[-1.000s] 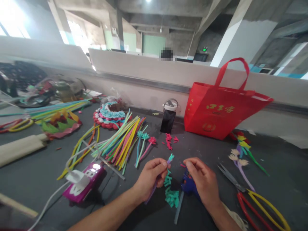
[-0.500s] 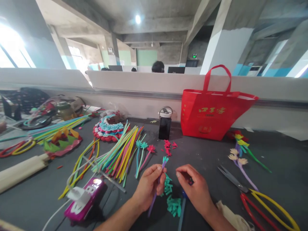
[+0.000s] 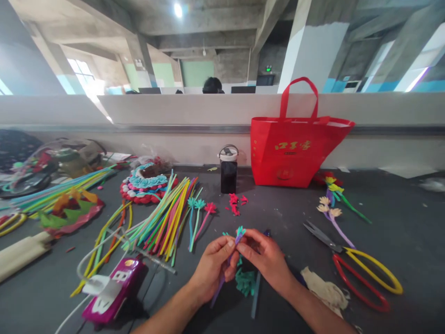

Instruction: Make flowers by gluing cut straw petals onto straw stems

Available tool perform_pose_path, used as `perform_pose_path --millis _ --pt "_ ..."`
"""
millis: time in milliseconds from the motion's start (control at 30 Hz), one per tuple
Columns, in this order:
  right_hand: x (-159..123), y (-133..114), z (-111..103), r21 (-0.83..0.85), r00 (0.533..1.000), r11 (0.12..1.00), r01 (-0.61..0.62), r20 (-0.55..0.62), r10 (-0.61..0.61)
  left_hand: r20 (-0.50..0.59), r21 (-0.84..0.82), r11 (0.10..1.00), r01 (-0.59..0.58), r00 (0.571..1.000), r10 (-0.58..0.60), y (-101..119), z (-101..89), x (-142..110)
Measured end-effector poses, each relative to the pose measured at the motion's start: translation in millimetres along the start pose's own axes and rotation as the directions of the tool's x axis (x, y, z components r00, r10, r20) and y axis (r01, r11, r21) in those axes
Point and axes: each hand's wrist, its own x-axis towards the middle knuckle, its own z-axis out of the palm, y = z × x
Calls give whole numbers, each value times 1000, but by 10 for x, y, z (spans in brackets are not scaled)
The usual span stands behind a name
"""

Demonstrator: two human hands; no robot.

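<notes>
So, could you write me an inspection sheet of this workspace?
Surface: dark table, strewn with pieces.
Things in hand: purple stem with teal tip.
Clutter: teal bits below the hands; red bits farther back; stem bundle to the left; scissors to the right; red bag at the back.
Hands: left hand pinches the purple stem; right hand has fingers at the teal tip, grip unclear.
Cables: white cable by the power strip.
Surroundings: pale partition, a head beyond.
</notes>
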Motion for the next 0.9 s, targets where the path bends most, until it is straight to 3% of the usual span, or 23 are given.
perform_pose_path --millis 267,500,733,900 --pt "-34 -41 -2 -170 993 984 54 -92 -71 -42 112 994 -12 999 16 -43 2 4" --pt "-71 -33 7 -373 968 914 160 -122 -220 -53 58 998 -24 998 27 -21 12 -1" --pt "-63 -50 -43 -335 952 931 147 -209 -226 -39 -24 999 -32 999 31 4 -17 37" --pt "-54 -69 -31 -267 973 955 129 -154 -174 -26 -15 1000 -23 999 22 -6 -17 28"
